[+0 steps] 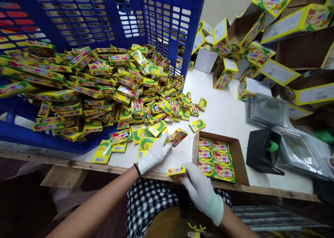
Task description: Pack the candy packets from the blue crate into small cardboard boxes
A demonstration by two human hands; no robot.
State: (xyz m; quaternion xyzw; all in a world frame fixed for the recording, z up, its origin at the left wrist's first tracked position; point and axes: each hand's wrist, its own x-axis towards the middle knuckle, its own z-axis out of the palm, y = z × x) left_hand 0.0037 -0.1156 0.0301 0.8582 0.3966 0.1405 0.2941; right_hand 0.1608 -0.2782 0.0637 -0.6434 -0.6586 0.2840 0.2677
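Observation:
My left hand (153,154), in a white glove, has its fingertips on a small yellow printed box (177,137) tilted above the white table. My right hand (200,189), also gloved, grips another small yellow box (176,173) at the table's front edge. Between my hands and to the right stands an open brown cardboard carton (238,158), with small boxes (215,158) packed flat inside in neat rows. A large heap of loose small yellow boxes (117,88) spills from a tipped blue plastic crate (78,15), reaching almost to my left hand.
Stacked yellow-printed cartons (294,32) crowd the back right of the table. Clear plastic trays (266,111) and a black holder (262,151) with a green object stand right of the open carton. The table's wooden front edge (78,166) runs before my lap.

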